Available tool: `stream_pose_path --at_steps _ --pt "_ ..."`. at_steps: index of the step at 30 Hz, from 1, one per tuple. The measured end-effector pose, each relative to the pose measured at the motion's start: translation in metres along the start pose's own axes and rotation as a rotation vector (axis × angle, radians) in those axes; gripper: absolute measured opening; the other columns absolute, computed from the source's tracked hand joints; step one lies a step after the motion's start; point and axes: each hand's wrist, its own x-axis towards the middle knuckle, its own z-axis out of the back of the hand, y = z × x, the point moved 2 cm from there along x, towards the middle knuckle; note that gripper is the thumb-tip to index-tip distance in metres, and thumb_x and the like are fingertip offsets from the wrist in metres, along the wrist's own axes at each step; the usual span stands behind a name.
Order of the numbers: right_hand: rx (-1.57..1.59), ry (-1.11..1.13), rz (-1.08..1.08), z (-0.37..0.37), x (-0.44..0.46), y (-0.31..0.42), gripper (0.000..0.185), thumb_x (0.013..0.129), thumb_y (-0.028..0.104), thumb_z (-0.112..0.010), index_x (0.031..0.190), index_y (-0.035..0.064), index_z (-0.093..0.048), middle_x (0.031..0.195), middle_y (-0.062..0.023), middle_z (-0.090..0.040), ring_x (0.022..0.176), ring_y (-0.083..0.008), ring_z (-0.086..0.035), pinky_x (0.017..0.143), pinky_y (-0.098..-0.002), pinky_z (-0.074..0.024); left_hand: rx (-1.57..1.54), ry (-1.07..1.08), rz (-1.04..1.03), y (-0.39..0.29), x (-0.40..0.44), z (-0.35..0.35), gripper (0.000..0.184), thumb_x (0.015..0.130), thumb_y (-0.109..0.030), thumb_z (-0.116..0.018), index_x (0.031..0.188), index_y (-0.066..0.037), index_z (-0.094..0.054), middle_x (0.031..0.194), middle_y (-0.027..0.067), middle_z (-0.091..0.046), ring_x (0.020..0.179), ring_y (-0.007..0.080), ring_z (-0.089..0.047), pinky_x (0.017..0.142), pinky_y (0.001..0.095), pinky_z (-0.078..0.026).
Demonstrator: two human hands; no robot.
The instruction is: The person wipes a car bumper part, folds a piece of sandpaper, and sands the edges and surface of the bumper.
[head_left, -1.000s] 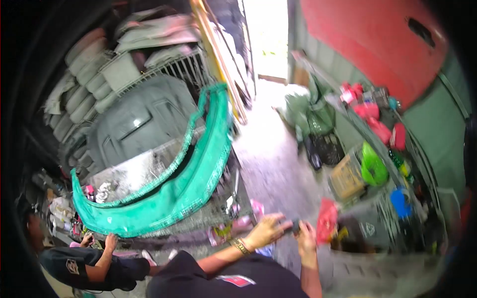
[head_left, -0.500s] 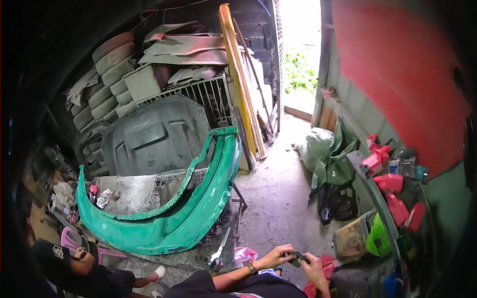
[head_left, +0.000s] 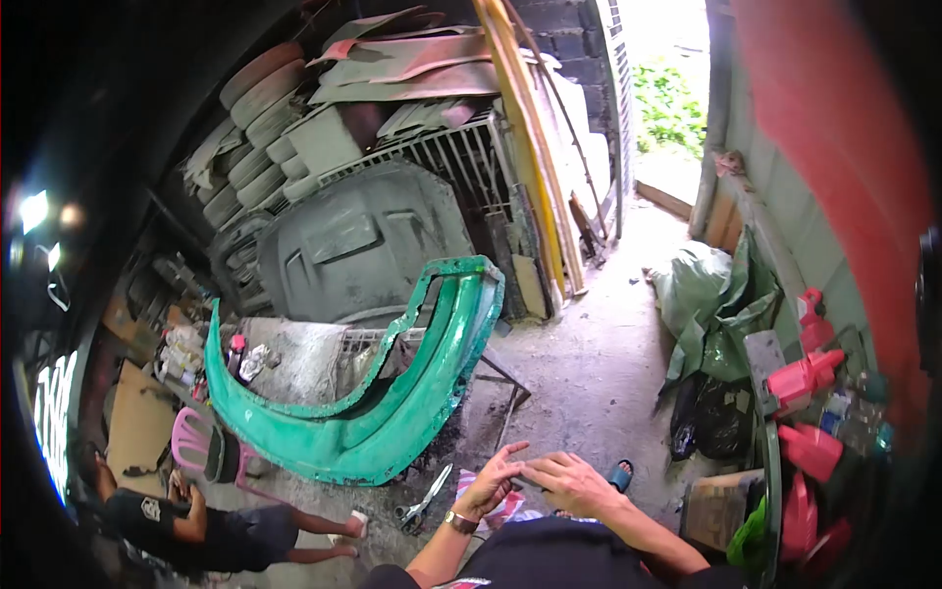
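Left of the fingers and clear of them, the green panel (head_left: pixel 343 447) lies across the surface (head_left: pixel 299 348); then scissors (head_left: pixel 424 503); the left hand (head_left: pixel 481 491), partly spread, meets the right hand's (head_left: pixel 577 483) outstretched fingertips, anything pinched indiscernible

Hands (head_left: pixel 574 485) together, fingers (head_left: pixel 511 451) partly extended, forearms (head_left: pixel 653 535) angled inward.

Grip of hands (head_left: pixel 579 484) unclear; red panel (head_left: pixel 834 118) cut off.

Head-worn view, forward and down
From above the wearer's left hand (head_left: pixel 489 488) and right hand (head_left: pixel 577 485), near the lower edge, it faces the green panel (head_left: pixel 368 447), the doorway (head_left: pixel 667 108) farther off.
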Motion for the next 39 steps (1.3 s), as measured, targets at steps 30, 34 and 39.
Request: stream_pose_path --at_steps 30,34,39 --pt "0.843 -0.471 -0.889 0.003 0.166 -0.184 0.041 0.093 0.017 -0.057 0.128 -0.0011 -0.045 0.113 -0.0084 -0.051 0.095 -0.0178 -0.057 0.063 -0.0344 -0.0599 1.187 -1.903 -0.216 -0.077 -0.039 0.334 0.055 0.094 -0.025 -0.049 0.136 0.006 -0.035 0.144 0.0283 -0.030 0.135 0.0417 -0.028 0.109 0.0486 -0.025" --pt "0.747 -0.645 -0.893 -0.005 0.187 -0.209 0.049 0.093 0.018 -0.056 0.134 -0.0036 -0.038 0.120 -0.0122 -0.046 0.102 -0.0216 -0.056 0.072 -0.0354 -0.0601 1.034 -1.767 0.065 -0.074 -0.037 0.373 0.062 0.098 -0.037 -0.035 0.143 0.005 -0.026 0.151 0.0240 -0.021 0.139 0.0397 -0.021 0.113 0.0501 -0.018" --pt "0.834 -0.511 -0.919 -0.005 0.212 -0.233 0.044 0.096 0.023 -0.052 0.127 -0.0065 -0.044 0.128 -0.0195 -0.047 0.110 -0.0319 -0.057 0.079 -0.0398 -0.0559 1.311 -1.768 0.164 -0.050 -0.026 0.388 0.059 0.099 -0.038 -0.033 0.142 0.002 -0.032 0.152 0.0188 -0.024 0.141 0.0336 -0.023 0.109 0.0550 -0.022"
